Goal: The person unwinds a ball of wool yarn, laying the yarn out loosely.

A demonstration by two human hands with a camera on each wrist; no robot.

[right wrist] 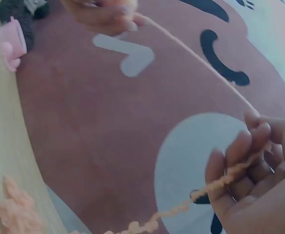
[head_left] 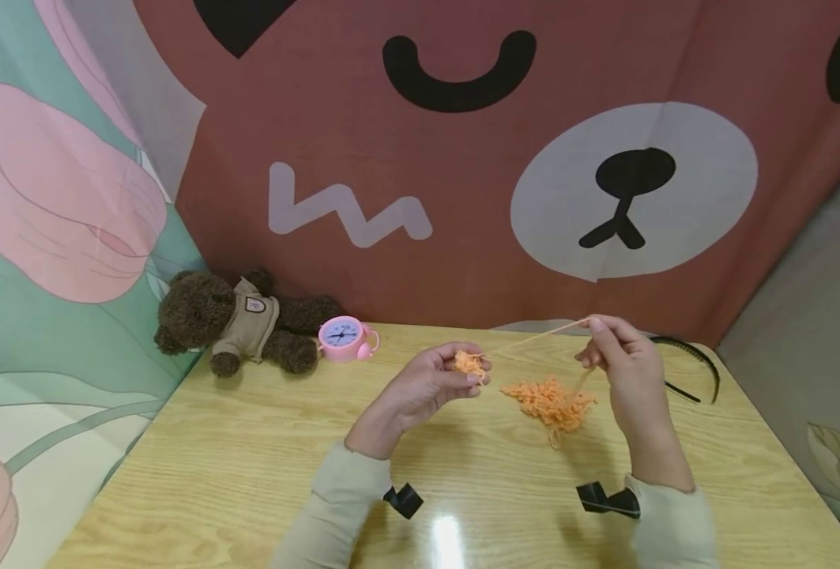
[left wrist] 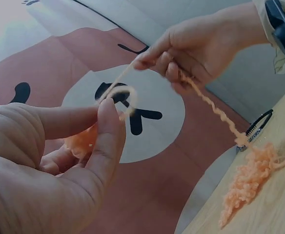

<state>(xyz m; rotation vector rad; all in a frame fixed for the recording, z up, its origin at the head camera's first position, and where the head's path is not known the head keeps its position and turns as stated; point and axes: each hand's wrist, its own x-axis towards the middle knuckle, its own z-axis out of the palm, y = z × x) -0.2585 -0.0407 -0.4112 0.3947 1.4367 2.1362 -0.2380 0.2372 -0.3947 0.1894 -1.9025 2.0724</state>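
My left hand (head_left: pixel 430 383) holds a small wad of orange yarn (head_left: pixel 469 363) between thumb and fingers, raised over the table. From it a single taut strand (right wrist: pixel 196 56) runs across to my right hand (head_left: pixel 626 359), which pinches it between thumb and forefinger. Below the pinch, the strand passes by the right hand's curled fingers and hangs, crinkled, down to a loose heap of orange yarn (head_left: pixel 551 401) on the table. In the left wrist view a small loop of yarn (left wrist: pixel 128 92) stands up by the left thumb tip.
A brown teddy bear (head_left: pixel 249 320) lies on its side at the table's back left, with a pink alarm clock (head_left: pixel 343 338) beside it. Behind the right hand lies a black toothed headband (head_left: pixel 707 367). A printed bear curtain (head_left: pixel 462 182) hangs behind the wooden table (head_left: pixel 249 458).
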